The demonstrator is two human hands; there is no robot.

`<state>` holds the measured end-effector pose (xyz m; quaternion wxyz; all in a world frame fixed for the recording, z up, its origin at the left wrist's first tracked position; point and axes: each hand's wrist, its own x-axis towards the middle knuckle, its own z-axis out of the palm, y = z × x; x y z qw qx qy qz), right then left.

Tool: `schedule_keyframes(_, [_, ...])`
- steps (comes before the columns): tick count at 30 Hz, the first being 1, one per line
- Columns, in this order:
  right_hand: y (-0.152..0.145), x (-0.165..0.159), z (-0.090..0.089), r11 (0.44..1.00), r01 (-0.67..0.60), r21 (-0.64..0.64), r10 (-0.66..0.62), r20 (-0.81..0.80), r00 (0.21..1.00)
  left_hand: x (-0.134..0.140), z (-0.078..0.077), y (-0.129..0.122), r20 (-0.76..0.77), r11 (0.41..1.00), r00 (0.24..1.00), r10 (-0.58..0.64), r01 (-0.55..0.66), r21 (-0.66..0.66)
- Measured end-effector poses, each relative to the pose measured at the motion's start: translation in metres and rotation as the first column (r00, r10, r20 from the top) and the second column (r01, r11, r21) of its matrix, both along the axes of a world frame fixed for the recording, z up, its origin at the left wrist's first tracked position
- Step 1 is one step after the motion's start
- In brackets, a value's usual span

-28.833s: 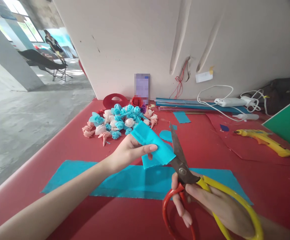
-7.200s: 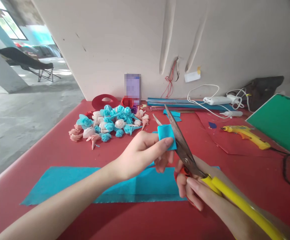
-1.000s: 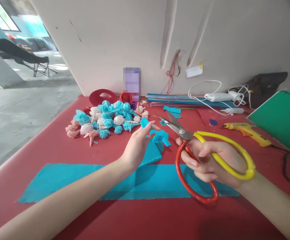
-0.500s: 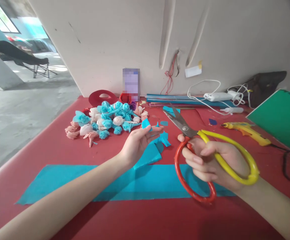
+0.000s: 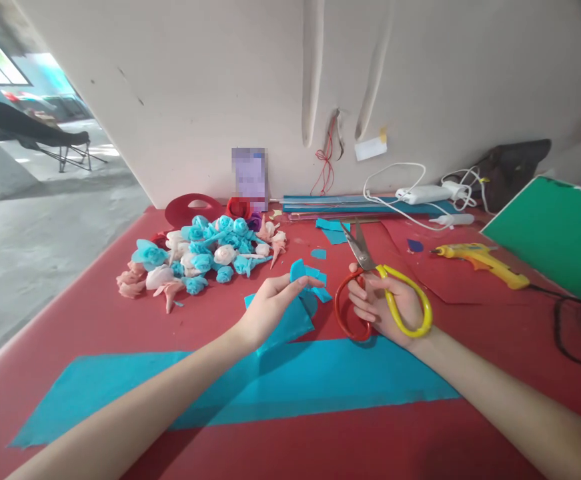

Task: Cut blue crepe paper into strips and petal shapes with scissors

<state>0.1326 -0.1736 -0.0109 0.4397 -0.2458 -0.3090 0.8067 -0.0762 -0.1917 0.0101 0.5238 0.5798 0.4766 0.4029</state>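
My left hand [image 5: 273, 303] pinches a small piece of blue crepe paper [image 5: 297, 269] between thumb and fingers, its upper end sticking up. Around my right hand [image 5: 387, 303] are the large handles of the scissors [image 5: 361, 255], one red and one yellow; the blades point up and stand slightly apart, clear of the paper. Below and behind my left hand lies a folded blue paper piece [image 5: 290, 327] with several small scraps. A long blue crepe strip [image 5: 320, 377] stretches across the table under both forearms.
Blue, white and pink paper roses [image 5: 225, 254] are heaped at the left on the red table [image 5: 250, 453]. To the right lie a yellow glue gun [image 5: 485, 260], its black cord and a green board [image 5: 560, 240]. A white power strip [image 5: 423, 194] and flat sheets line the wall.
My right hand has moved farther from me with the scissors, and the scissors have turned more upright. My left hand's fingers have bent in around the small paper piece. The view has shifted slightly.
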Motion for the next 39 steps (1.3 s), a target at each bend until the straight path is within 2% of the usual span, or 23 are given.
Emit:
schedule_keyframes(2, [0.003,0.001,-0.003,1.000,0.012,-0.006,-0.013,-0.020,1.000,0.007,0.006,0.015,-0.043,0.999,0.999,0.007,-0.005,0.046])
schedule_keyframes(5, [0.006,0.001,-0.006,1.000,0.019,-0.006,-0.019,-0.041,0.999,0.024,0.010,0.055,-0.102,0.995,0.995,0.011,-0.001,0.100])
schedule_keyframes(10, [0.009,0.002,-0.011,1.000,0.008,-0.010,-0.009,-0.066,0.998,0.049,0.002,0.129,-0.253,0.998,0.967,0.029,-0.013,0.066])
schedule_keyframes(13, [0.009,0.003,-0.012,1.000,-0.001,-0.019,0.000,-0.080,0.997,0.051,-0.006,0.149,-0.347,0.999,0.937,0.037,-0.029,0.027])
schedule_keyframes(16, [0.008,0.002,-0.012,1.000,-0.012,-0.029,0.010,-0.088,0.996,0.043,-0.009,0.150,-0.410,0.997,0.909,0.076,-0.071,0.028])
schedule_keyframes(21, [0.008,0.001,-0.010,0.999,-0.024,-0.030,0.021,-0.094,0.995,0.028,-0.005,0.131,-0.367,0.979,0.911,0.189,-0.145,0.144])
schedule_keyframes(23, [0.009,0.001,-0.011,0.999,-0.024,-0.027,0.022,-0.090,0.996,0.022,-0.003,0.113,-0.303,0.966,0.928,0.217,-0.160,0.201])
schedule_keyframes(26, [0.010,0.000,-0.014,1.000,-0.023,-0.022,0.021,-0.083,0.996,0.011,-0.003,0.074,-0.219,0.965,0.957,0.191,-0.143,0.218])
schedule_keyframes(31, [0.008,0.000,-0.013,1.000,-0.006,-0.020,0.005,-0.052,0.999,-0.009,0.001,0.002,-0.170,0.984,0.975,0.146,-0.125,0.129])
schedule_keyframes(33, [0.005,-0.001,-0.008,1.000,0.017,-0.019,-0.018,-0.025,1.000,-0.014,0.003,-0.018,-0.154,0.991,0.979,0.136,-0.133,0.028])
schedule_keyframes(36, [-0.002,-0.003,0.003,0.998,0.057,-0.013,-0.057,0.029,0.998,-0.015,0.005,-0.037,-0.073,0.991,0.992,0.102,-0.108,-0.082])
schedule_keyframes(39, [-0.014,-0.010,0.013,0.997,0.077,0.005,-0.077,0.102,0.992,-0.013,0.002,-0.045,-0.025,0.993,0.997,0.069,-0.071,-0.096])
